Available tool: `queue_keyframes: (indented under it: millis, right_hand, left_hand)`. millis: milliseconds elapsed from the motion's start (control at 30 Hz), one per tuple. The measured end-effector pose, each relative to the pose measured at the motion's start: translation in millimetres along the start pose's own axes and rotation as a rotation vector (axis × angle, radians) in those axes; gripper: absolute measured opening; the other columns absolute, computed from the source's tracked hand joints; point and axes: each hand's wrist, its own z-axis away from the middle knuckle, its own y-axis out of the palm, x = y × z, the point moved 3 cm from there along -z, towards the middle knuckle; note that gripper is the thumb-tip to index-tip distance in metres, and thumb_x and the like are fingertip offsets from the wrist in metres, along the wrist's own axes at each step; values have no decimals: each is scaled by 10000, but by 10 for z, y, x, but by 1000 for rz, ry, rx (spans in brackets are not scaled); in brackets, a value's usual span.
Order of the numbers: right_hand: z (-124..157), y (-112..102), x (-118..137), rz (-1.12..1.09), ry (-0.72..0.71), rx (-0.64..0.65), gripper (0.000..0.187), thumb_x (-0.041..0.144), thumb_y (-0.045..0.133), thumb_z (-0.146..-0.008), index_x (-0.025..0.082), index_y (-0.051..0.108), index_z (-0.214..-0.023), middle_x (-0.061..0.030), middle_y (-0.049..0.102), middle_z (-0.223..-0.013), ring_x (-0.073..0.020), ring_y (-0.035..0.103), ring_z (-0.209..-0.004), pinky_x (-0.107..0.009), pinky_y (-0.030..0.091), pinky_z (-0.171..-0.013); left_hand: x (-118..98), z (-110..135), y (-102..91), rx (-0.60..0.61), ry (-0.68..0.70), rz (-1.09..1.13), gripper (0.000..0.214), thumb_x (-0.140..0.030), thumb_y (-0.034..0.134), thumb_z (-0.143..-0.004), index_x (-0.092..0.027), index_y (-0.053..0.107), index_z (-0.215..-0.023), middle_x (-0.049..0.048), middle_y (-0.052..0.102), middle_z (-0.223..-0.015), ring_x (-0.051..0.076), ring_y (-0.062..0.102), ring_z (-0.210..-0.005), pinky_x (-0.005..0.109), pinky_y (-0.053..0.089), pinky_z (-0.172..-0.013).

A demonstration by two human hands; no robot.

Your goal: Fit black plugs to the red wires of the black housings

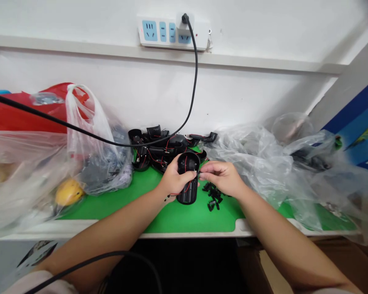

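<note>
My left hand (pixel 174 178) grips a black cylindrical plastic housing (pixel 187 188) upright on the green mat (pixel 171 216), its open end showing thin red wires. My right hand (pixel 223 177) comes in from the right, with its thumb and fingertips pinched at the housing's right rim. Whatever they pinch is small and dark, and mostly hidden by the fingers. Just below that hand, a small heap of black plastic pieces (pixel 213 196) lies on the mat.
Behind my hands is a heap of black housings with red wires (pixel 150 153). Plastic bags (pixel 98 139) crowd the left and right sides. A black cable (pixel 110 143) runs from a wall power strip (pixel 171 32) across the bag at left. The mat sits on a white table edge (pixel 171 233).
</note>
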Motion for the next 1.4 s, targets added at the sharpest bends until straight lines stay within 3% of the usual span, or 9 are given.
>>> queue_keyframes:
  millis: [233, 433, 567, 1400]
  right_hand:
    - [-13, 58, -20, -213, 82, -34, 134, 296, 744, -735, 185, 726, -807, -39, 676, -837, -148, 621, -758, -301, 518, -721]
    - [-2, 99, -68, -514, 296, -88, 247, 281, 811, -655, 185, 687, -847, -3, 678, -706, -155, 658, -623, -317, 554, -621]
    - [-1, 108, -25, -608, 352, -82, 272, 246, 842, -601, 154, 657, -777, 4, 673, -684, -157, 670, -580, -309, 571, -599]
    - [6, 135, -62, -501, 419, -155, 299, 285, 856, -548, 135, 653, -710, -9, 665, -621, -158, 666, -555, -294, 569, -580]
  left_hand:
    - [-39, 19, 10, 5, 68, 25, 594, -170, 745, -631, -217, 484, -1162, -4, 621, -846, 163, 642, -577, 339, 575, -543]
    - [-15, 16, 14, 8, -15, 49, 538, -205, 738, -637, -194, 473, -1106, -7, 612, -774, 181, 640, -534, 322, 547, -487]
    - [-9, 23, 22, -32, -59, 76, 473, -202, 731, -627, -190, 474, -1024, -21, 603, -731, 181, 637, -523, 313, 536, -480]
    - [34, -23, -3, 39, 19, -31, 667, -161, 710, -656, -237, 437, -1259, -12, 599, -810, 149, 625, -547, 333, 567, -539]
